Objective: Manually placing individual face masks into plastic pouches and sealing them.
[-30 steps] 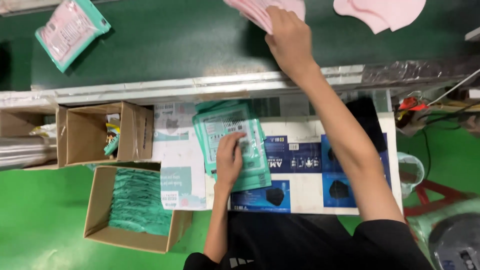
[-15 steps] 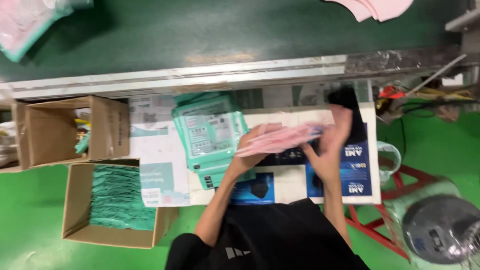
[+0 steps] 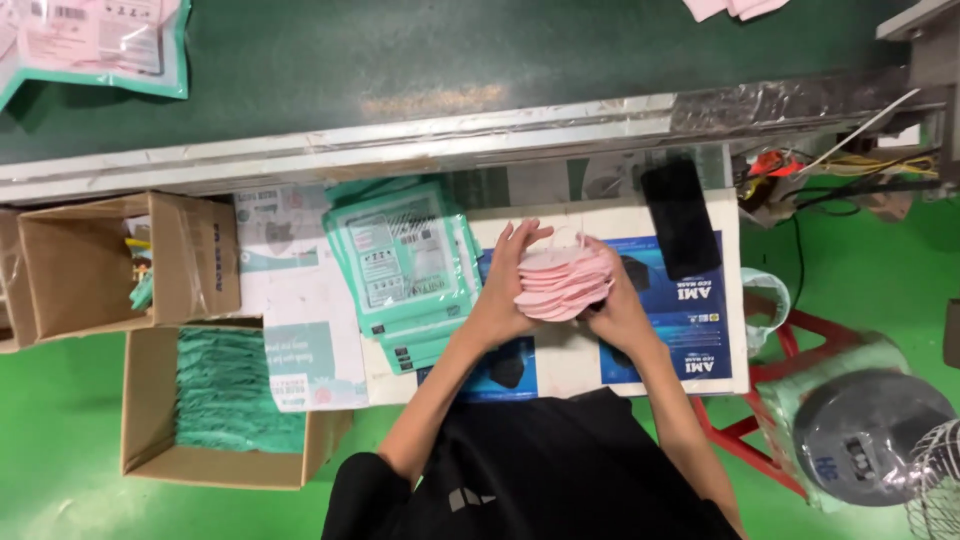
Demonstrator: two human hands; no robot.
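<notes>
Hands meet at the middle of the frame; my left hand (image 3: pixel 502 292) and my right hand (image 3: pixel 617 305) press from either side on a stack of pink masks (image 3: pixel 562 282), fingers closed around its edges, the stack held between both palms just above the white work board (image 3: pixel 575 365); the masks lie fanned, one on another, and thin ear loops stick up at the top of the stack; just left of my left hand a pile of teal pouches (image 3: pixel 400 262) lies slanted on the board, touching or nearly touching my wrist, I cannot tell which; a black phone (image 3: pixel 682 217) lies to the upper right of the stack, near but apart from my right hand; blue printed cartons (image 3: pixel 690 320) lie flat under and beside my right hand; at the lower left of the frame an open cardboard box (image 3: pixel 150 400) holds green packets (image 3: pixel 235 390), and another open box (image 3: pixel 60 265) sits just above it; across the top runs a dark green conveyor belt (image 3: pixel 450 45) with a teal-edged pouch (image 3: pixel 100 40) at the upper left and more pink masks (image 3: pixel 735 8) at the upper right edge; a grey fan (image 3: pixel 870 435) stands at the lower right on the green floor.
</notes>
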